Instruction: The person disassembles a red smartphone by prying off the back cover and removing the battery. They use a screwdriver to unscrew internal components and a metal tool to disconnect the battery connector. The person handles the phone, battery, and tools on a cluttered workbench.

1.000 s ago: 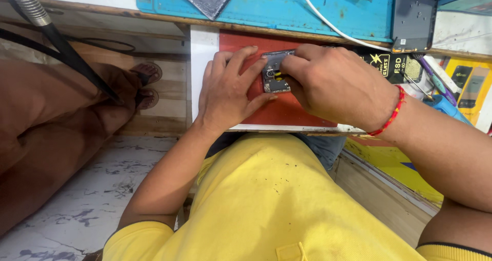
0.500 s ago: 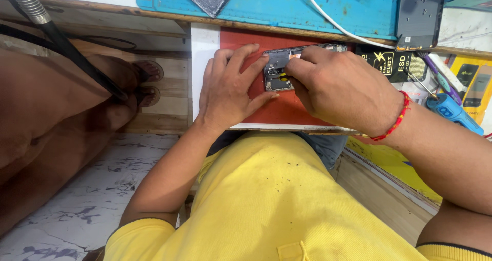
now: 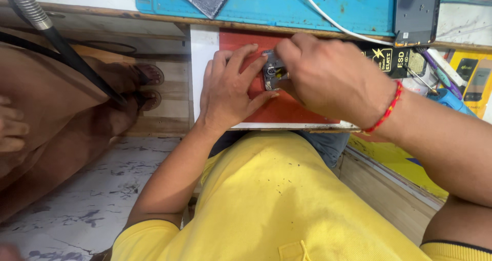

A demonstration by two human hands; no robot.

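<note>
Both hands meet on the small metal part (image 3: 274, 71): left hand (image 3: 230, 89) pins it flat to the red mat (image 3: 287, 109), steadying it while right hand (image 3: 328, 76) fingers pinch its edge.

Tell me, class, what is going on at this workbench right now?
A person in a yellow shirt works on a small metal electronic part lying on a red mat. The left hand lies flat on the mat, fingers steadying the part; the right hand pinches at it from above. A blue mat and white cable lie behind.
</note>
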